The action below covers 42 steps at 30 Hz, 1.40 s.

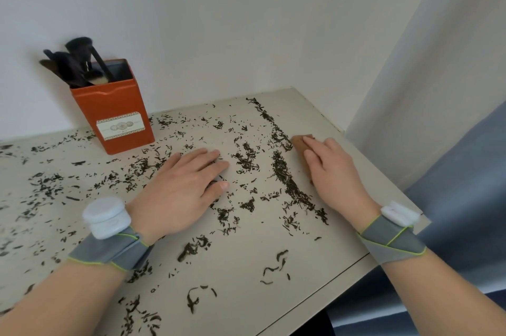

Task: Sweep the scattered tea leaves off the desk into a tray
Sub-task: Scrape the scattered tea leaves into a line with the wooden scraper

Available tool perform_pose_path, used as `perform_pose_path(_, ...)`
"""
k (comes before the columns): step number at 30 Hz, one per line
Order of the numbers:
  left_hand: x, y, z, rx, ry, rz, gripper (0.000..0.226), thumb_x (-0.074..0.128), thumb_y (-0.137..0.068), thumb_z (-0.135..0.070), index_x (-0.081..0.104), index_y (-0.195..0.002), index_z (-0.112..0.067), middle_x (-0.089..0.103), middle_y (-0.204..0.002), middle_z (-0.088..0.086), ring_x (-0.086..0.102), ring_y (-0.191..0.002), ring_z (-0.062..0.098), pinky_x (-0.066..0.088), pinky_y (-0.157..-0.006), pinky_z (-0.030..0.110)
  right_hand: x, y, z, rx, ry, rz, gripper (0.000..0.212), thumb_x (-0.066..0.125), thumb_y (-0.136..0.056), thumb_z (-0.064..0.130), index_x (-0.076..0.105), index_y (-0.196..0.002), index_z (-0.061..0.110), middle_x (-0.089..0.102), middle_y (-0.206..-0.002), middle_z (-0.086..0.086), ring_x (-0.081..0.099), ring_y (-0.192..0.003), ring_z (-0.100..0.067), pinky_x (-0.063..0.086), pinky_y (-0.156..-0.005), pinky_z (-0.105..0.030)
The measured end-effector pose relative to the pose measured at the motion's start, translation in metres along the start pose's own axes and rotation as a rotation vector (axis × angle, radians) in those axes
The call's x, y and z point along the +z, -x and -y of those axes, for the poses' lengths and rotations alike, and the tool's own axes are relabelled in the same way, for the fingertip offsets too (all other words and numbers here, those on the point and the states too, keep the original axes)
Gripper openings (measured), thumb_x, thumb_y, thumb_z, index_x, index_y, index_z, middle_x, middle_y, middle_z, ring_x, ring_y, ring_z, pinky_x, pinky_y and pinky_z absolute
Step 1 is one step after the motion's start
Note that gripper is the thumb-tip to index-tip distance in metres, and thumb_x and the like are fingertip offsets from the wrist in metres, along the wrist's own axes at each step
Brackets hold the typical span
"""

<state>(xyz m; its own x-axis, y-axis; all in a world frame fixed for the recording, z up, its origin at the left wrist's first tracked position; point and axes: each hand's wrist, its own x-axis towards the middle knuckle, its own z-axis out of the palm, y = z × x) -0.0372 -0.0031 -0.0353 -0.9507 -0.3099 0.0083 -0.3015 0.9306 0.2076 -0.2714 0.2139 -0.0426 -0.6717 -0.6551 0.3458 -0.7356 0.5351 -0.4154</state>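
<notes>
Tea leaves [284, 174] lie strewn over nearly the whole pale desk [241, 267], thin around the orange tin [117, 114] and thicker away from it. The tin stands at the back against the wall [246, 20], lid off, with dark brushes [79, 61] leaning out of it. Well to the right of the tin the leaves gather into a long dark ridge that runs from the far edge toward the person. The left hand [178, 190] lies palm down on the desk, in front of the tin and to its right, between tin and ridge. Its fingers [202, 157] are straight and close together, flat on scattered leaves, the thumb tucked alongside. The right hand [331, 171] sits beyond the ridge, on the side away from the tin, over a brown piece [298, 141] (what it is cannot be told, as the hand covers most of it). Its fingers curve over the top of the piece, the thumb pressed to the side that faces the tin, and the piece's edge stands just beside the ridge. Both wrists wear grey bands [109, 248] carrying small white units.
</notes>
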Motion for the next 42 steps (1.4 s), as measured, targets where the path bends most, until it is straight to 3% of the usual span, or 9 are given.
perform_pose_path(12,0.0,0.001,-0.001,0.01,0.002,-0.017,0.062,0.015,-0.103,-0.065,0.027,-0.159,-0.041,0.017,-0.17,-0.017,0.004,-0.157,0.008,0.006,-0.129,0.045,0.008,-0.045,-0.036,0.04,0.168,0.058,0.041,0.038,-0.107,0.033,0.054,-0.142,0.019,0.049,-0.102,-0.007,0.053,-0.099,-0.033,0.044,-0.084,-0.038)
perform_pose_path(24,-0.003,0.002,-0.005,0.001,0.012,-0.006,0.062,0.016,-0.103,-0.064,0.026,-0.159,-0.041,0.014,-0.17,-0.017,0.002,-0.157,0.007,0.003,-0.129,0.044,0.028,-0.014,0.023,-0.126,0.113,0.074,0.044,0.04,-0.107,0.031,0.052,-0.147,0.017,0.047,-0.102,-0.002,0.05,-0.091,-0.025,0.045,-0.078,-0.036)
perform_pose_path(29,-0.003,0.003,-0.004,-0.002,0.01,-0.007,0.061,0.017,-0.103,-0.063,0.026,-0.159,-0.041,0.015,-0.17,-0.017,0.002,-0.157,0.007,0.005,-0.129,0.046,0.019,-0.023,0.017,-0.074,-0.008,0.068,0.043,0.038,-0.108,0.035,0.049,-0.148,0.026,0.045,-0.101,0.006,0.047,-0.088,-0.014,0.032,-0.073,-0.028)
perform_pose_path(34,-0.001,0.002,-0.003,0.002,0.005,-0.011,0.061,0.016,-0.104,-0.064,0.025,-0.159,-0.041,0.015,-0.17,-0.017,0.002,-0.158,0.008,0.005,-0.129,0.045,0.005,-0.061,-0.008,-0.025,0.04,0.011,0.04,0.04,-0.108,0.031,0.054,-0.144,0.022,0.045,-0.098,0.0,0.052,-0.097,-0.027,0.03,-0.079,-0.028)
perform_pose_path(38,-0.001,0.003,-0.002,0.001,0.001,-0.013,0.061,0.017,-0.104,-0.064,0.025,-0.159,-0.041,0.015,-0.17,-0.016,0.002,-0.158,0.008,0.007,-0.129,0.047,0.011,-0.083,-0.021,0.032,0.134,0.079,0.041,0.037,-0.108,0.033,0.054,-0.144,0.022,0.043,-0.099,-0.002,0.054,-0.105,-0.035,0.03,-0.078,-0.031)
perform_pose_path(42,-0.002,0.003,-0.004,0.003,0.009,-0.015,0.061,0.018,-0.104,-0.063,0.026,-0.16,-0.041,0.016,-0.17,-0.016,0.003,-0.158,0.009,0.007,-0.129,0.046,0.025,-0.081,-0.016,0.005,0.172,0.1,0.041,0.036,-0.108,0.033,0.052,-0.143,0.017,0.05,-0.108,-0.011,0.055,-0.101,-0.037,0.041,-0.081,-0.037)
